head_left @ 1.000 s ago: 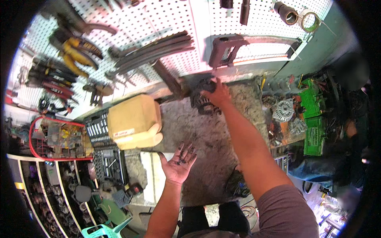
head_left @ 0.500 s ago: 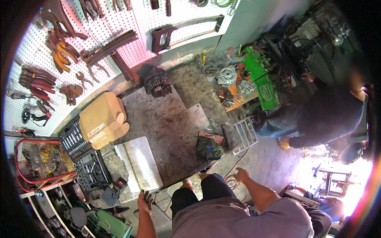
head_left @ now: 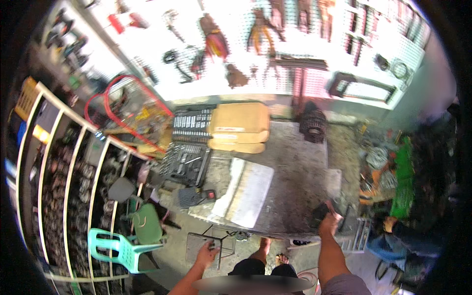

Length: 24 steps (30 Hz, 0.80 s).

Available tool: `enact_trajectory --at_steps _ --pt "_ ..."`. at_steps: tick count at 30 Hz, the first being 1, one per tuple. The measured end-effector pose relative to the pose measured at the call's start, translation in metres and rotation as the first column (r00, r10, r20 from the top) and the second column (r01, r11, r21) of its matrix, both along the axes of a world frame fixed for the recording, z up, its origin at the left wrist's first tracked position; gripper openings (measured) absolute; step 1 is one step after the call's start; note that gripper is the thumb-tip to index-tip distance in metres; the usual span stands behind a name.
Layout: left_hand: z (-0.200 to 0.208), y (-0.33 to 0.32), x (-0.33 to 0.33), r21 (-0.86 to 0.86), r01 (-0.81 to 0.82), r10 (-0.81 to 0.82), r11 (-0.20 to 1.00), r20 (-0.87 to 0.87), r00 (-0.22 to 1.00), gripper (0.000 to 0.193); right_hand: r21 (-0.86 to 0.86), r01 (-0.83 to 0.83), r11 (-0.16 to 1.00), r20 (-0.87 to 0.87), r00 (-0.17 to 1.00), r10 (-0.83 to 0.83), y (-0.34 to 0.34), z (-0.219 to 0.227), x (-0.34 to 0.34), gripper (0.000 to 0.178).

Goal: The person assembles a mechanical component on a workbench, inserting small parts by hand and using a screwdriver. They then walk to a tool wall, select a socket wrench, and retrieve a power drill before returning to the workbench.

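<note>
Partly, the right hand (head_left: 331, 223) hides the dark cloth (head_left: 320, 212) — grip unclear — the blurred left hand (head_left: 208, 253) loosely spread.

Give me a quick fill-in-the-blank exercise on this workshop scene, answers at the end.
The hand at the dark cloth-like bundle is the person's ____ one.
The cardboard lies to the ____ of the dark ribbed part.
The plastic crates beyond the bench are coloured ____.

Missing words: right; left; green.
</note>
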<state>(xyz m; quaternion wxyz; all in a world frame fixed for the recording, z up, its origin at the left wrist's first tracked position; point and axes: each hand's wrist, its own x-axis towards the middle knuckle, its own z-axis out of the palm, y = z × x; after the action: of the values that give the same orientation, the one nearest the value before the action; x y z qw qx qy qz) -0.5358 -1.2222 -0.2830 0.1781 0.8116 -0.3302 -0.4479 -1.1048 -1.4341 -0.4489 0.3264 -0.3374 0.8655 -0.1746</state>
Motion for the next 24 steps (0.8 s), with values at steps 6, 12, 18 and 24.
enact_trajectory --at_steps 6,12,18,24 --pt "0.063 0.071 -0.104 -0.299 0.147 -0.098 0.943 0.172 0.980 0.071 -0.101 -0.355 0.929 0.134 0.921 0.366 0.027 0.078 -0.012 0.034" --pt "0.163 0.040 -0.214 -0.594 0.685 -0.429 0.422 0.534 0.728 0.084 0.033 -0.310 0.950 0.999 0.035 -0.023 0.114 0.224 0.108 0.038" --pt "0.215 0.040 -0.215 -0.613 0.537 -0.215 0.580 0.521 0.826 0.045 0.065 -0.450 0.891 0.890 -0.378 -0.256 0.173 0.339 0.176 0.097" --pt "0.246 0.040 -0.210 -0.684 -0.053 0.133 0.727 0.065 0.989 0.053 -0.543 -0.606 0.581 0.830 -0.494 0.260 0.203 0.413 0.183 0.114"
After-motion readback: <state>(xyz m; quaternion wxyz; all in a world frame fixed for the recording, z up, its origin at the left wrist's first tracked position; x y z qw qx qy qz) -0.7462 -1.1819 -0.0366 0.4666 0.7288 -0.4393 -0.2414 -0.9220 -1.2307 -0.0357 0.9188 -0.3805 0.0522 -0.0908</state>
